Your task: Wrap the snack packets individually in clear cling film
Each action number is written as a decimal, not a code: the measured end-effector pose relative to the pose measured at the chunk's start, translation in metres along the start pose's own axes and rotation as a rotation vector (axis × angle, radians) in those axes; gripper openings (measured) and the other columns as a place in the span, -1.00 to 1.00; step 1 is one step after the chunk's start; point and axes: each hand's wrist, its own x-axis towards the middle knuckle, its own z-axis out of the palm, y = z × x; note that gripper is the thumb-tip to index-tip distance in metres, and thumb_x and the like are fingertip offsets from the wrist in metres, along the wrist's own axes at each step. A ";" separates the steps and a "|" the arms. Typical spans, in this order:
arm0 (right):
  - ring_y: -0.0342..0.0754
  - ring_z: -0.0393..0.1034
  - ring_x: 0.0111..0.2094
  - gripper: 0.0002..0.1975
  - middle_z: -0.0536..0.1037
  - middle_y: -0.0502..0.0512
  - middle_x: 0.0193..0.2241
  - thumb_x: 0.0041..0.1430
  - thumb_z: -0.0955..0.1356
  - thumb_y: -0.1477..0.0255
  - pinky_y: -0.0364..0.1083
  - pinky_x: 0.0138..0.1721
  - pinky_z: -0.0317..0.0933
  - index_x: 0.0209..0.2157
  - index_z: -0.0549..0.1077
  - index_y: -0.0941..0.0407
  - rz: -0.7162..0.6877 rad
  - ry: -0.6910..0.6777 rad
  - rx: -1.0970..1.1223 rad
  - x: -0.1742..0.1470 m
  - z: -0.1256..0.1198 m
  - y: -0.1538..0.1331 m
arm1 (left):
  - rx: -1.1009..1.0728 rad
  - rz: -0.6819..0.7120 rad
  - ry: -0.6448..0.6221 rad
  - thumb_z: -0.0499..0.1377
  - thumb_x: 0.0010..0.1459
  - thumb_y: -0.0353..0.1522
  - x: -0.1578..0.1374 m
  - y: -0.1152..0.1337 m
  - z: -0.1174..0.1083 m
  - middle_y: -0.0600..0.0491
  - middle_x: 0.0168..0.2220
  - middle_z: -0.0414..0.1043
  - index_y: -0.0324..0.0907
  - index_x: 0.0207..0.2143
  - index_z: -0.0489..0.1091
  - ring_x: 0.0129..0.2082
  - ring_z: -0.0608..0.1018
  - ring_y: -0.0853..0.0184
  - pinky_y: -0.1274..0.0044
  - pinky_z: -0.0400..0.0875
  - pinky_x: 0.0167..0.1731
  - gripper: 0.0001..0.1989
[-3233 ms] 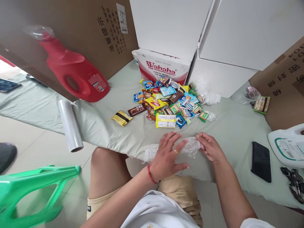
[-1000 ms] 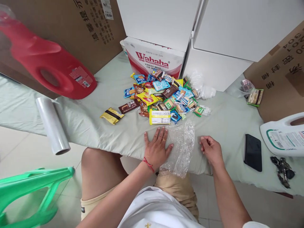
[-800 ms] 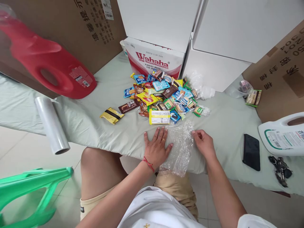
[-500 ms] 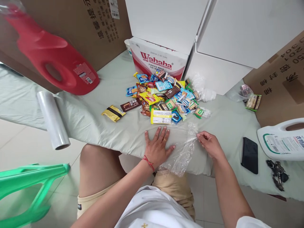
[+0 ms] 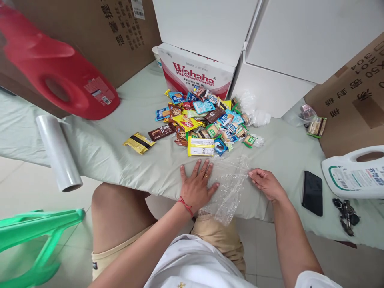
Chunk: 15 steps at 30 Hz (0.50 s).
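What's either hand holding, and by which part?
The right hand pinches the clear plastic by its right edge; the left hand lies flat over its left side, gripping nothing.

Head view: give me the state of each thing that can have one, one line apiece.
Clear plastic: wrinkled, partly past the cloth's edge.
Left hand: spread flat on the plastic.
Right hand: pinching the plastic's edge.
Snack packets: loosely heaped; too small to check every seal.
Plastic roll: wound, lying on its side.
Red bottle: standing.
Phone: flat, upper face dark.
Keys: bunched.
Cloth: creased.
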 end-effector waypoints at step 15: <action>-0.09 0.47 -0.40 -0.52 0.62 0.10 -0.26 -0.21 0.63 0.08 -0.09 -0.44 0.44 -0.42 0.45 0.07 0.014 0.219 0.406 -0.017 -0.028 0.018 | -0.007 -0.008 -0.017 -0.08 0.38 -0.02 0.001 0.000 -0.002 -0.10 0.44 0.02 -0.06 0.43 0.06 0.45 0.06 -0.06 -0.22 -0.47 0.30 -0.34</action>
